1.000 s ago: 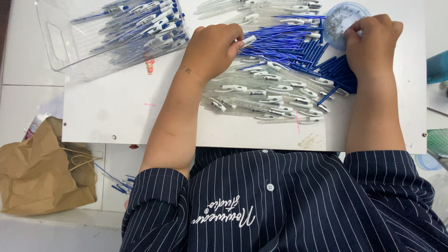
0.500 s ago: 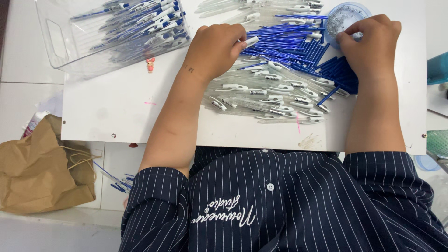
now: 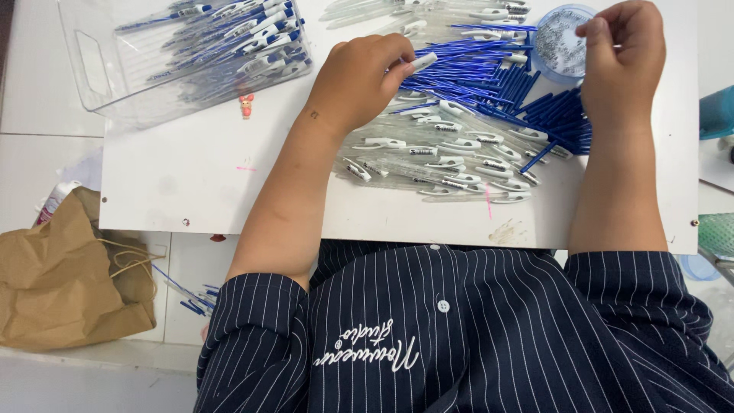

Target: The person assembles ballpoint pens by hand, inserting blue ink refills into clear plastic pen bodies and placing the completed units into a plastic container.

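Note:
My left hand (image 3: pixel 359 80) is closed around a clear pen barrel (image 3: pixel 419 61) whose end sticks out to the right, over a heap of blue ink refills (image 3: pixel 489 80). My right hand (image 3: pixel 623 57) pinches something very small at the rim of a round clear tub of tiny parts (image 3: pixel 562 42); what it pinches is too small to make out. Clear pen barrels with white clips (image 3: pixel 451 157) lie spread on the white board (image 3: pixel 191 176) between my forearms.
A clear plastic bin (image 3: pixel 191 57) with several assembled blue-and-white pens stands at the back left. A crumpled brown paper bag (image 3: pixel 69 275) lies on the floor at left, loose blue refills (image 3: pixel 191 298) beside it. A teal object (image 3: pixel 717 111) sits past the board's right edge.
My right hand has lifted from the blue refills to the rim of the round tub. My left hand has stayed in place with the barrel.

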